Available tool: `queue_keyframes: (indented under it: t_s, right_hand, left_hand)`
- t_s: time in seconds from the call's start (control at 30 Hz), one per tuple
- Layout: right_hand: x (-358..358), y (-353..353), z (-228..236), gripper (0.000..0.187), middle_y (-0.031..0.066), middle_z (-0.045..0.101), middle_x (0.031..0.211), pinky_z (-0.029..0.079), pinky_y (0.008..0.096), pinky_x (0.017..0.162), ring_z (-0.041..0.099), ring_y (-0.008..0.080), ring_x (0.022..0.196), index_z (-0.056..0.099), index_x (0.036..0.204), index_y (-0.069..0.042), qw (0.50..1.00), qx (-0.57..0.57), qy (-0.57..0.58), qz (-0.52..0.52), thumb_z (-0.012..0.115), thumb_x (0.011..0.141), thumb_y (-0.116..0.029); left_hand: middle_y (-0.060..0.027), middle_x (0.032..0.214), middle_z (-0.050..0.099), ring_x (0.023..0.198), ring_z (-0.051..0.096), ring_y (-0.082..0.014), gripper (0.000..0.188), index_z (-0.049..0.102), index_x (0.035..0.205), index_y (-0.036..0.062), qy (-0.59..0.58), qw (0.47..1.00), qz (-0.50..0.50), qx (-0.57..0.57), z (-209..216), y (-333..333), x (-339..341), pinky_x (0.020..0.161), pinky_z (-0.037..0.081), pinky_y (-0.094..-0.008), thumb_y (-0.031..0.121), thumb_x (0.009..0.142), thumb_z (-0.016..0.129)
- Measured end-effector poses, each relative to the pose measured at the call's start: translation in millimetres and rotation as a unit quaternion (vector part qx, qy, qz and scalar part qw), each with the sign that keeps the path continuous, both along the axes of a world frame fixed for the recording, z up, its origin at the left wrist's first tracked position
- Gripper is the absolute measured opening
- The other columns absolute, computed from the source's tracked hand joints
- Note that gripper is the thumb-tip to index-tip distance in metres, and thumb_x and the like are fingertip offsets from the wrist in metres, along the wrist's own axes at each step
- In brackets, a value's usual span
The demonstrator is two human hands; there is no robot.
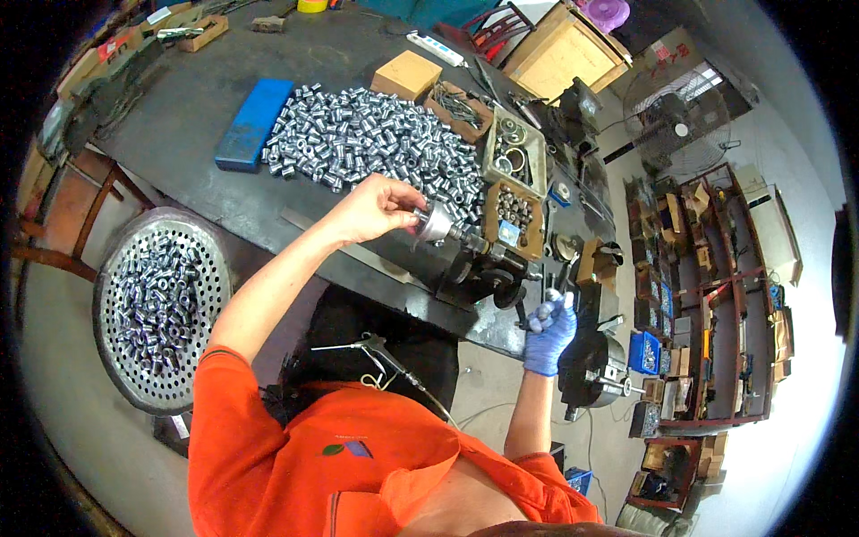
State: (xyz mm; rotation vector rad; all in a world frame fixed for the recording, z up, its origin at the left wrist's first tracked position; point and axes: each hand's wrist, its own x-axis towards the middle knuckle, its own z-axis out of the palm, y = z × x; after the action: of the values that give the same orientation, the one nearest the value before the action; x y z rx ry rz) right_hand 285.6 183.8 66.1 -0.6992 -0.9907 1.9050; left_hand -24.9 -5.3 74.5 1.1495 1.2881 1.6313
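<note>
Steel sleeves (376, 139) sat heaped on our bench (206, 201) mid-frame; our left hand (380, 208) pinched the lathe chuck (436, 224), gloved right hand (548, 331) curled round a lever (562, 279).

1. My left hand (376, 208) touches the chuck (436, 224) on the bench (197, 107).
2. Behind my fingers lies the pile of metal sleeves (358, 134).
3. Left of them, below the bench, stands a perforated tray (157, 304).
4. My right hand (548, 331) is right, nearer me.

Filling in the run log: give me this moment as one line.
left hand: bare, fingertips at machine chuck | right hand: blue glove, grips lever | sleeve pile on bench
</note>
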Motion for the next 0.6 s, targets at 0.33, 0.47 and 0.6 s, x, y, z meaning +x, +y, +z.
queue_keyframes:
  t_s: [0.33, 0.47, 0.6]
  right_hand:
    - [-74, 94, 3, 0.030, -0.0031, 0.045, 0.058, 0.025, 0.0177, 0.031, 0.039, 0.0040, 0.044, 0.056, 0.086, -0.004, 0.998, 0.038, 0.045, -0.009, 0.052, 0.088, -0.033]
    - [-72, 106, -58, 0.028, -0.0063, 0.043, 0.052, 0.024, 0.0171, 0.037, 0.036, 0.0029, 0.040, 0.060, 0.071, -0.009, 0.989, 0.058, -0.094, -0.094, 0.061, 0.083, -0.034]
    - [-46, 63, -83, 0.023, -0.0035, 0.054, 0.062, 0.029, 0.0189, 0.037, 0.044, 0.0042, 0.046, 0.061, 0.079, -0.008, 0.992, -0.018, -0.101, -0.070, 0.060, 0.084, -0.030]
  left_hand:
    - [-0.0110, 0.085, 0.064, 0.077, 0.062, -0.0139, 0.021, 0.058, 0.099, -0.0066, 0.023, 0.998, 0.052, 0.026, -8, 2, 6, 0.071, 0.051, -0.0266, -0.004, 0.078, 0.059]
    - [-0.0102, 0.083, 0.064, 0.075, 0.062, -0.0140, 0.021, 0.059, 0.097, -0.0070, 0.021, 0.999, 0.039, 0.028, -4, 5, 4, 0.071, 0.051, -0.0263, -0.004, 0.077, 0.061]
    - [-0.0090, 0.084, 0.063, 0.076, 0.061, -0.0144, 0.022, 0.059, 0.096, -0.0064, -0.004, 0.999, 0.034, 0.017, -8, 1, 2, 0.071, 0.050, -0.0267, -0.005, 0.075, 0.062]
